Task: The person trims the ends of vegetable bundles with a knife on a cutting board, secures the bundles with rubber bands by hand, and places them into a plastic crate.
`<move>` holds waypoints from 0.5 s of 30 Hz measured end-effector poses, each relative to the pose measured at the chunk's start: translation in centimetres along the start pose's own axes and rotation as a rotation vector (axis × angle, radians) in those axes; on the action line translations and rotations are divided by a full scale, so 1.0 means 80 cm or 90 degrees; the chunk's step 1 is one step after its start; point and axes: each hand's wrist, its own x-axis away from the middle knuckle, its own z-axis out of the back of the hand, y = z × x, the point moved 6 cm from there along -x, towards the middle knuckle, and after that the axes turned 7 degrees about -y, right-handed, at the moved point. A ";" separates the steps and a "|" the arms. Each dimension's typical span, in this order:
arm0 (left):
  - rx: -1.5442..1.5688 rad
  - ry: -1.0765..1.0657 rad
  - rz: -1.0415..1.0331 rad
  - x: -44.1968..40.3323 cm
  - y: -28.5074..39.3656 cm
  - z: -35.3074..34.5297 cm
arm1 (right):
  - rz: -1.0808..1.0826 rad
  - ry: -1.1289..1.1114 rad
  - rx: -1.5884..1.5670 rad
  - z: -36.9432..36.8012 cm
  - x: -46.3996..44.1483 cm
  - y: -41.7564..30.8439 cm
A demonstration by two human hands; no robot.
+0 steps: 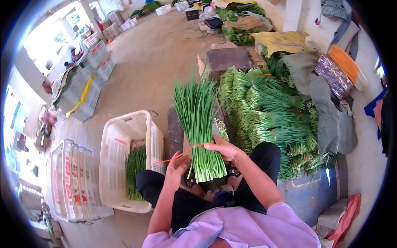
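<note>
A thick bunch of green garlic chives (197,120) stands upright between my knees, its pale cut ends at the bottom. An orange-red tie (194,146) runs around its lower part, and a loose end sticks out to the left. My right hand (222,148) grips the bunch from the right side, with the thumb lying at the tie. On the left, my left hand (178,165) has its fingers closed on the tie beside the stems. Part of the tie is hidden behind the bunch and the fingers.
At my left stands a white plastic crate (124,124) with some chives (136,165) inside. More stacked crates (74,182) are farther left. A big pile of tied chive bunches (273,111) lies to my right, partly covered by grey cloth (328,107). A low dark-topped block (229,60) sits ahead.
</note>
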 end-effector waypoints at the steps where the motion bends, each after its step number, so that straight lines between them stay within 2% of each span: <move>1: 0.188 -0.036 0.034 -0.007 -0.003 0.000 | -0.003 0.004 0.061 -0.001 0.000 0.004; 2: 0.105 -0.041 0.042 -0.015 -0.003 -0.002 | 0.004 0.033 0.128 0.015 -0.007 0.022; 3: 0.106 -0.075 0.030 -0.035 -0.022 0.011 | -0.003 0.025 0.130 0.021 -0.009 0.037; 5: 0.291 -0.164 0.080 -0.063 -0.001 -0.026 | -0.017 0.048 0.297 0.030 -0.008 0.055; 6: 0.297 -0.157 0.077 -0.072 -0.008 -0.026 | -0.047 0.041 0.228 0.010 -0.001 0.052; 8: 0.344 -0.116 0.127 -0.091 -0.040 -0.020 | -0.047 0.046 0.277 0.017 0.003 0.071; 9: 0.349 -0.114 0.125 -0.093 -0.046 -0.024 | -0.039 0.057 0.325 0.018 0.006 0.071; 10: 0.363 -0.115 0.101 -0.092 -0.051 -0.029 | -0.056 0.067 0.272 0.020 0.012 0.072; 13: 0.399 -0.102 0.083 -0.087 -0.062 -0.038 | -0.079 0.083 0.308 0.033 0.022 0.079; 15: 0.295 -0.081 0.043 -0.090 -0.060 -0.039 | -0.097 0.069 0.277 0.034 0.022 0.084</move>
